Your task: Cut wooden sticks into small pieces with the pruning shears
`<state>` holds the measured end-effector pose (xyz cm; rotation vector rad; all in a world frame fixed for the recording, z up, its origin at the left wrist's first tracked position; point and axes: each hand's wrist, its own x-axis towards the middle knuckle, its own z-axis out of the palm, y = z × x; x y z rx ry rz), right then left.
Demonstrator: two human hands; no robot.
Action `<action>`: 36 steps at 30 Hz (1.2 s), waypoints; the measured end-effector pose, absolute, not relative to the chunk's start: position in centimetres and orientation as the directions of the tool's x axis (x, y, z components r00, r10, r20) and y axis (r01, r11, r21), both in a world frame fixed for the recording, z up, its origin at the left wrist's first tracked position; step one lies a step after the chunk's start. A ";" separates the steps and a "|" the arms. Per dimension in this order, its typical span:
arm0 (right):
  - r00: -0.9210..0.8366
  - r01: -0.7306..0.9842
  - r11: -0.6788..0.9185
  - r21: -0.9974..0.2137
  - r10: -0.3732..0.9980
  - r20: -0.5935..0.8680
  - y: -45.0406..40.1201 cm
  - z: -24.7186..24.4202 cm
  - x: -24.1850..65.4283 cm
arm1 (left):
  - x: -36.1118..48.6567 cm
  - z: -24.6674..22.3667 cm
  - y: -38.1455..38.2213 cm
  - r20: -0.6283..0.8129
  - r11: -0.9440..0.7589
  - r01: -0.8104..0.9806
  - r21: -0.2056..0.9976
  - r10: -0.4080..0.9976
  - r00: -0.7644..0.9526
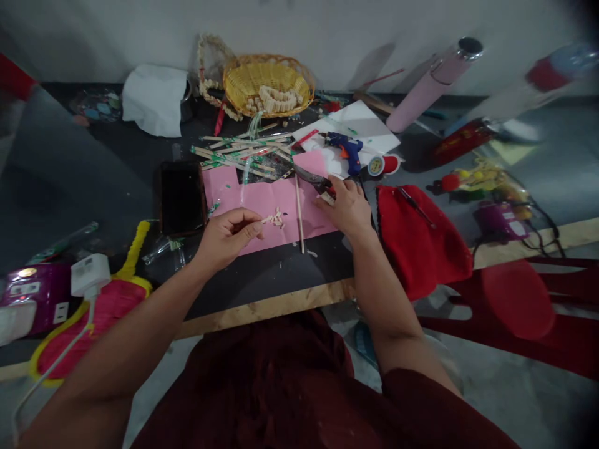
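My left hand is closed in a pinch over pink paper, with the end of a short thin wooden stick piece showing at the fingertips. Beside it several small cut wooden pieces lie in a loose pile on the paper. My right hand has its fingers curled over the dark handles of scissors, whose grey blades point to the far left. A pale bit shows under its thumb, too small to name. Between both hands a long thin wooden stick lies across the paper.
Behind lie several wrapped chopsticks, a wicker basket, a blue glue gun and red thread spool. A phone lies left; red cloth hangs over the table edge right. A pink flask stands behind.
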<state>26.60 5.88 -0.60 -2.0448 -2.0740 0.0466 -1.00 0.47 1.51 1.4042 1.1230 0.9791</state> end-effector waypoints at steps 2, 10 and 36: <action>-0.011 0.985 0.044 -0.166 0.980 0.199 5.5 0.1 26.0 | -0.9 1.6 0.3 0.049 -0.115 0.281 0.953 0.971 0.234; -0.447 0.506 0.357 -0.786 0.887 0.115 2.1 2.3 20.8 | -0.9 0.8 0.1 0.257 -0.445 0.595 0.669 0.890 0.377; -0.520 0.231 0.385 -0.893 0.825 0.221 2.0 1.2 20.6 | -0.7 2.0 -0.3 0.245 -0.325 0.490 0.809 0.944 0.220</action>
